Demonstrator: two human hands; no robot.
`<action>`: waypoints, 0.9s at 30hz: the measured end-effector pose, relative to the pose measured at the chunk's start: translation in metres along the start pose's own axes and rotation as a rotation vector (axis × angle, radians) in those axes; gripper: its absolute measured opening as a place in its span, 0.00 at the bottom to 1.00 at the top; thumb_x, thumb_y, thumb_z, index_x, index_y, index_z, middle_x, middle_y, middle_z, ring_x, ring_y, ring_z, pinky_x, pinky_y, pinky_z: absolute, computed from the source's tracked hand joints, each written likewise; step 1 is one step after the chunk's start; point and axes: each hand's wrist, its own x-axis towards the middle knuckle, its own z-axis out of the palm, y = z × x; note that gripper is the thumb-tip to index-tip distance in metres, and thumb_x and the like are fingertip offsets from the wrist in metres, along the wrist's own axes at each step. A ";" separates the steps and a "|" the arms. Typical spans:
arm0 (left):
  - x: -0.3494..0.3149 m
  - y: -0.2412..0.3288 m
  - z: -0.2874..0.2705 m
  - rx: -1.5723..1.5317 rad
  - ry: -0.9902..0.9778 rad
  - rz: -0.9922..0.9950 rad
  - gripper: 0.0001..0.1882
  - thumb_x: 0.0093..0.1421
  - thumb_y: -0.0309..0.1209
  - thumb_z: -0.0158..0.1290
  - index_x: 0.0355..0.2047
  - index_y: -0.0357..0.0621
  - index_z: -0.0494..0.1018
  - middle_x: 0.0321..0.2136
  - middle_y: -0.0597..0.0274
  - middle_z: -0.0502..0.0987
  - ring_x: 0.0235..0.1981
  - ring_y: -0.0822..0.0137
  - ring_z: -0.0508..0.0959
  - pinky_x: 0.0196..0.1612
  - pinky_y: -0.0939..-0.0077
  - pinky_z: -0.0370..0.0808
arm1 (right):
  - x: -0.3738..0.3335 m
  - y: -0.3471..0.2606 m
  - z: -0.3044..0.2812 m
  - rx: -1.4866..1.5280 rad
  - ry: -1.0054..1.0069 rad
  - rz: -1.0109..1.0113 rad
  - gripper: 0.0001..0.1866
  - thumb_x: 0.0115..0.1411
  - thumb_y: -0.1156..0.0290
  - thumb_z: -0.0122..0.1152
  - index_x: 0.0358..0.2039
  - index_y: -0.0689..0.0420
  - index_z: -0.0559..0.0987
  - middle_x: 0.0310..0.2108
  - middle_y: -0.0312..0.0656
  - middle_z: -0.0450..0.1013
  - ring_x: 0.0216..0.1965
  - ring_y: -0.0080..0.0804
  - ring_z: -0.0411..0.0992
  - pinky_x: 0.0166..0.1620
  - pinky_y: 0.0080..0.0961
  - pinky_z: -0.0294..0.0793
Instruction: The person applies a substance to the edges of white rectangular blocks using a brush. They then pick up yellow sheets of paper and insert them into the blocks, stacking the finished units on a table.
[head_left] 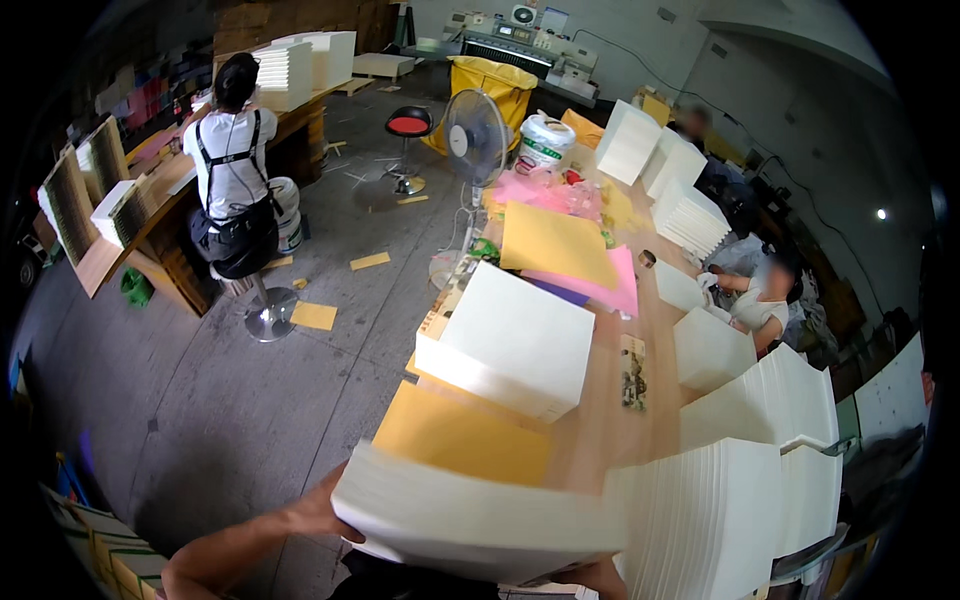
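Observation:
A thick white stack of paper [470,510] is held across the front of my body, its long side facing up and slightly blurred. My left hand [328,508] grips its left end, fingers curling underneath. At its lower right corner, my right hand [597,577] is partly hidden but closed on the edge. Just beyond lies a yellow sheet [450,435] on the table edge. A squared white paper block [520,335] sits farther along. Fanned white paper piles [690,510] stand close on the right.
The long wooden table [600,440] also bears yellow card [555,245], pink sheets [620,290] and a small printed card [634,372]. A standing fan [476,138] is beside it. One person [235,150] sits at the left bench; another [765,305] works across the table.

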 end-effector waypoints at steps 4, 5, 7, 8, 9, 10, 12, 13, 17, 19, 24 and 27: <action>0.048 0.064 -0.038 -0.345 0.015 -0.091 0.57 0.34 0.33 0.67 0.65 0.30 0.53 0.55 0.43 0.68 0.58 0.54 0.68 0.64 0.58 0.63 | 0.052 -0.037 -0.001 0.197 0.128 -0.066 0.38 0.47 0.66 0.68 0.59 0.58 0.68 0.49 0.42 0.73 0.49 0.38 0.73 0.51 0.36 0.76; 0.069 0.068 -0.043 -0.424 0.039 -0.035 0.55 0.35 0.34 0.66 0.64 0.28 0.54 0.53 0.43 0.70 0.55 0.56 0.70 0.63 0.60 0.64 | 0.069 -0.044 0.000 0.306 0.182 -0.052 0.34 0.49 0.62 0.66 0.57 0.58 0.69 0.47 0.42 0.74 0.48 0.38 0.73 0.50 0.35 0.76; 0.111 0.079 -0.059 -0.550 0.058 0.089 0.50 0.40 0.35 0.64 0.62 0.26 0.57 0.48 0.46 0.74 0.50 0.58 0.74 0.60 0.63 0.68 | 0.108 -0.053 -0.002 0.525 0.272 -0.025 0.29 0.52 0.55 0.62 0.52 0.59 0.73 0.43 0.41 0.75 0.45 0.38 0.74 0.47 0.33 0.76; 0.134 0.078 -0.071 -0.580 0.061 0.105 0.45 0.47 0.38 0.65 0.61 0.27 0.60 0.48 0.47 0.75 0.50 0.58 0.75 0.60 0.63 0.68 | 0.133 -0.043 -0.015 0.544 0.284 -0.002 0.28 0.52 0.55 0.61 0.50 0.59 0.73 0.41 0.41 0.75 0.43 0.37 0.75 0.46 0.32 0.76; 0.159 0.083 -0.085 -0.576 0.037 0.104 0.45 0.50 0.39 0.64 0.62 0.28 0.58 0.51 0.46 0.73 0.53 0.57 0.74 0.60 0.62 0.69 | 0.165 -0.024 -0.040 0.559 0.298 0.023 0.27 0.52 0.55 0.60 0.49 0.59 0.74 0.39 0.41 0.75 0.41 0.36 0.75 0.45 0.32 0.76; 0.184 0.094 -0.101 -0.575 0.012 0.099 0.45 0.53 0.40 0.64 0.64 0.29 0.57 0.55 0.44 0.71 0.55 0.55 0.74 0.60 0.60 0.70 | 0.193 -0.012 -0.059 0.574 0.313 0.053 0.26 0.52 0.55 0.59 0.47 0.59 0.75 0.37 0.40 0.76 0.40 0.36 0.75 0.44 0.32 0.76; 0.226 0.124 -0.125 -0.559 -0.097 0.098 0.43 0.56 0.47 0.62 0.63 0.30 0.60 0.58 0.43 0.69 0.58 0.56 0.72 0.61 0.60 0.69 | 0.251 -0.035 -0.074 0.579 0.258 -0.029 0.25 0.54 0.53 0.58 0.46 0.58 0.75 0.37 0.41 0.76 0.39 0.32 0.75 0.43 0.30 0.76; 0.247 0.126 -0.137 -0.588 -0.102 0.117 0.43 0.57 0.49 0.62 0.63 0.31 0.61 0.59 0.45 0.69 0.59 0.56 0.71 0.61 0.60 0.69 | 0.274 -0.059 -0.067 0.574 0.244 -0.040 0.24 0.54 0.54 0.58 0.46 0.58 0.75 0.37 0.40 0.76 0.38 0.32 0.75 0.42 0.31 0.76; 0.320 0.124 -0.169 -0.686 -0.112 0.114 0.41 0.58 0.52 0.60 0.63 0.35 0.63 0.59 0.49 0.70 0.59 0.58 0.72 0.62 0.63 0.69 | 0.331 -0.120 -0.051 0.544 0.266 0.002 0.22 0.55 0.54 0.57 0.45 0.56 0.76 0.38 0.38 0.76 0.38 0.32 0.75 0.41 0.31 0.76; 0.353 0.096 -0.185 -0.685 -0.106 0.072 0.40 0.58 0.52 0.60 0.62 0.36 0.64 0.59 0.51 0.71 0.59 0.60 0.72 0.62 0.65 0.68 | 0.354 -0.110 -0.057 0.484 0.253 0.044 0.23 0.57 0.52 0.57 0.46 0.56 0.76 0.38 0.39 0.76 0.39 0.33 0.75 0.42 0.31 0.76; 0.365 0.074 -0.183 -0.704 0.005 0.044 0.38 0.58 0.51 0.61 0.60 0.37 0.67 0.56 0.52 0.74 0.55 0.61 0.75 0.59 0.67 0.72 | 0.373 -0.070 -0.050 0.419 0.212 0.008 0.26 0.65 0.49 0.52 0.53 0.58 0.72 0.44 0.40 0.75 0.42 0.33 0.75 0.45 0.32 0.76; 0.367 0.064 -0.179 -0.800 0.010 -0.004 0.37 0.58 0.51 0.61 0.59 0.37 0.68 0.54 0.52 0.75 0.53 0.61 0.78 0.57 0.65 0.75 | 0.370 -0.069 -0.054 0.439 0.096 0.091 0.29 0.66 0.50 0.50 0.57 0.60 0.69 0.49 0.42 0.74 0.48 0.34 0.74 0.51 0.31 0.74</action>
